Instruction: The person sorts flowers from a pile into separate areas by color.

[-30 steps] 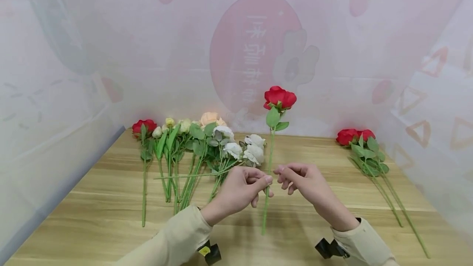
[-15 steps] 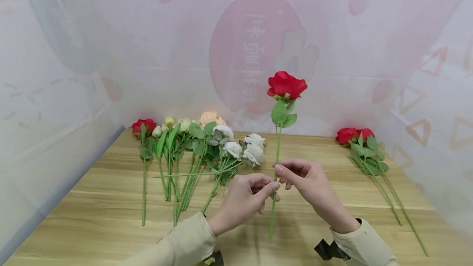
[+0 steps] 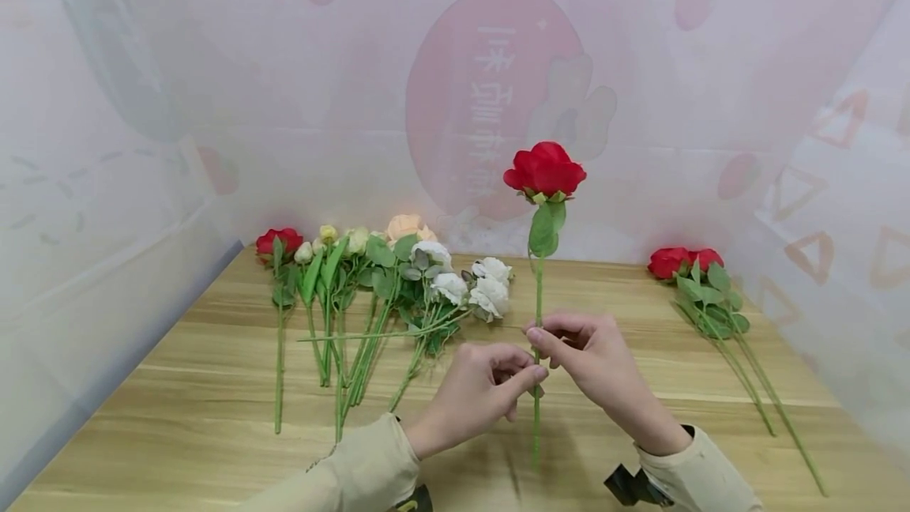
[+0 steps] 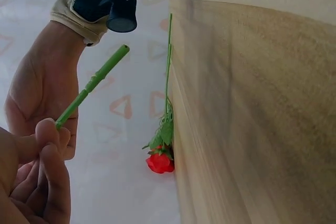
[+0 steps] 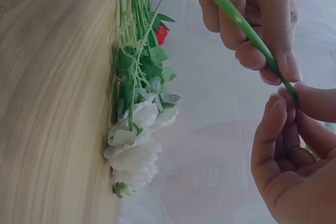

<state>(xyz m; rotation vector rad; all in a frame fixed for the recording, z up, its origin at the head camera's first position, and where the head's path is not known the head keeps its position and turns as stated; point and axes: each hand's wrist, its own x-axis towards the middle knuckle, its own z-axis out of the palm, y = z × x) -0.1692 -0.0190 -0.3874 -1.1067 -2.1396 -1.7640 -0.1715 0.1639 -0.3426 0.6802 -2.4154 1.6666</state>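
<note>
A red rose (image 3: 546, 171) with green leaves stands upright in the head view, its stem (image 3: 539, 291) between my two hands. My left hand (image 3: 483, 389) pinches the lower stem between thumb and fingers. Just above it, my right hand (image 3: 586, 354) pinches the same stem with thumb and forefinger. The stem's cut end (image 4: 125, 49) sticks out past the fingers in the left wrist view. In the right wrist view, both hands meet closely along the green stem (image 5: 244, 27).
On the wooden table (image 3: 213, 370), another red rose (image 3: 279, 243) lies at the left, beside several pale blooms. White flowers (image 3: 489, 291) lie behind my left hand, one stem crossing the others. Two red roses (image 3: 686, 261) lie at the right. A printed curtain (image 3: 341, 101) closes off the back.
My left hand has moved right and a little down with the rose, which has risen and turned. My right hand has come onto the stem and now pinches it.
</note>
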